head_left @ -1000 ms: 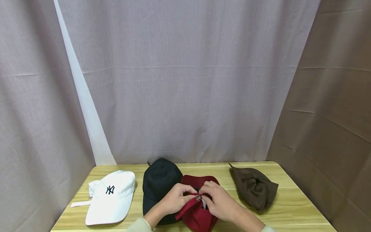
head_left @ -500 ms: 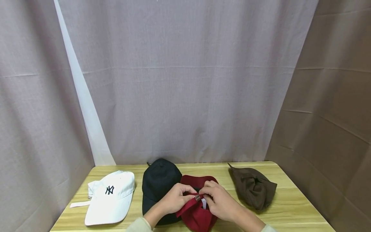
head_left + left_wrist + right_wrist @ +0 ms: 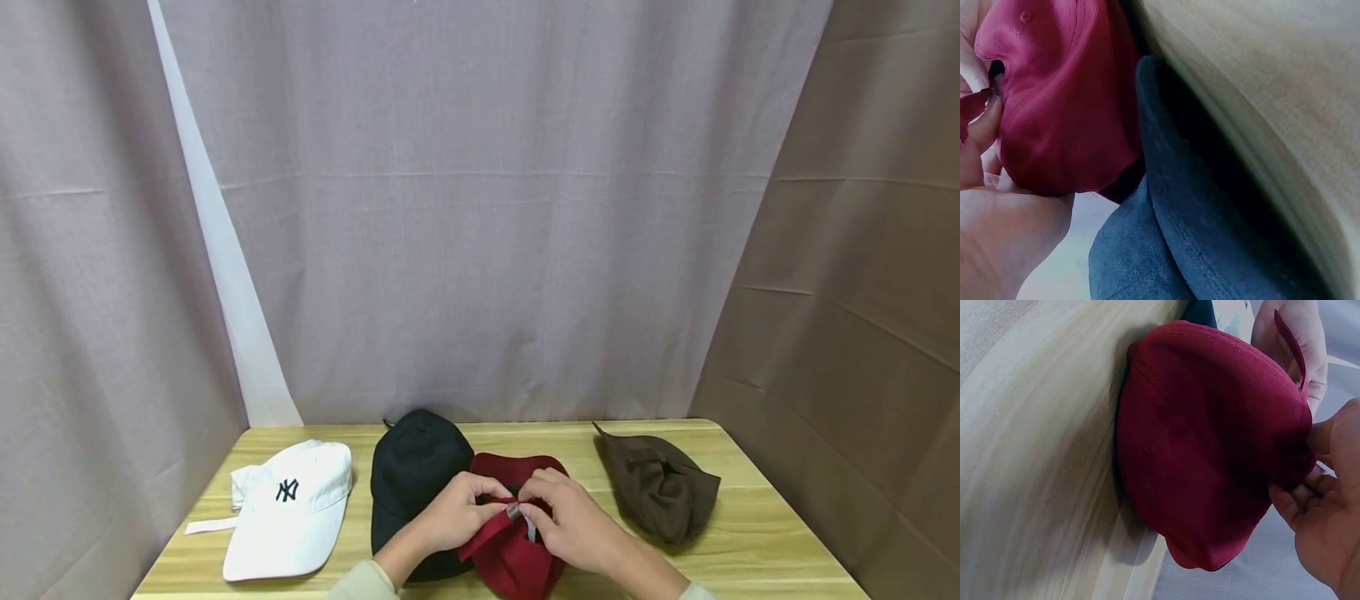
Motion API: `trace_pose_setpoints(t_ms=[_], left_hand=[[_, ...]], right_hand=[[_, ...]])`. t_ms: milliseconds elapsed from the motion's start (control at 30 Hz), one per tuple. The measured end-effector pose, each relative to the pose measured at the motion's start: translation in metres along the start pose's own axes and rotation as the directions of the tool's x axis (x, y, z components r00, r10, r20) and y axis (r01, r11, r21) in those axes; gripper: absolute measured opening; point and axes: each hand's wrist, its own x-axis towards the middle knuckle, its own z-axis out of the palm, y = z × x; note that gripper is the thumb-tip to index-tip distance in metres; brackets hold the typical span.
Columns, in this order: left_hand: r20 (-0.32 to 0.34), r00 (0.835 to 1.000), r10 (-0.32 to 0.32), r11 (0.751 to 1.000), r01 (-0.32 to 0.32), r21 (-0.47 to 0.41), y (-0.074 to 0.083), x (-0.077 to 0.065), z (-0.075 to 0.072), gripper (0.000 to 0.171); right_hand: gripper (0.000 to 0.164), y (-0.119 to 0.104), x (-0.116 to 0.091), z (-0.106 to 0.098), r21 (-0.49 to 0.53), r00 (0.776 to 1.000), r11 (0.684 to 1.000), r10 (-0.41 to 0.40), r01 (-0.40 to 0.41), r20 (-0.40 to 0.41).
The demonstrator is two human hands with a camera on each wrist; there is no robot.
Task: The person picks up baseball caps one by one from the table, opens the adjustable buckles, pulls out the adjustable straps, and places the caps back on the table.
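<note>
A dark red baseball cap (image 3: 517, 565) lies in front of me with its back opening and loose strap (image 3: 480, 537) toward me. My left hand (image 3: 457, 514) pinches the strap beside a small metal buckle (image 3: 513, 511). From the other side, my right hand (image 3: 567, 523) pinches the cap's back edge close to the buckle. The two hands' fingertips nearly meet there. In the right wrist view, the cap's crown (image 3: 1210, 437) faces the camera and the strap end (image 3: 1291, 344) sticks up near the left hand. The fingers hide part of how strap and buckle meet.
A black cap (image 3: 420, 458) sits directly left of the red one, partly behind my left hand. Farther left lies a white cap (image 3: 277, 537) with a dark logo and a loose strap. A crumpled brown hat (image 3: 660, 492) is at the right of the wooden table (image 3: 757, 558).
</note>
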Motion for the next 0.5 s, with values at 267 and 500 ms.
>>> trace_pose_setpoints(t_ms=[267, 500], left_hand=[[-0.003, 1.000, 0.001, 1.000, -0.001, -0.006, -0.0006, 0.0005, -0.0003, 0.014], [-0.003, 0.999, -0.033, 0.999, 0.033, -0.037, -0.0034, -0.0026, 0.0013, 0.014]], right_hand=[[0.018, -0.0005, 0.0006, 0.0000, 0.029, 0.998, 0.998, 0.051, -0.052, 0.037], [0.020, 0.0010, -0.0003, 0.0011, 0.067, 0.992, 0.993, 0.094, -0.100, 0.087]])
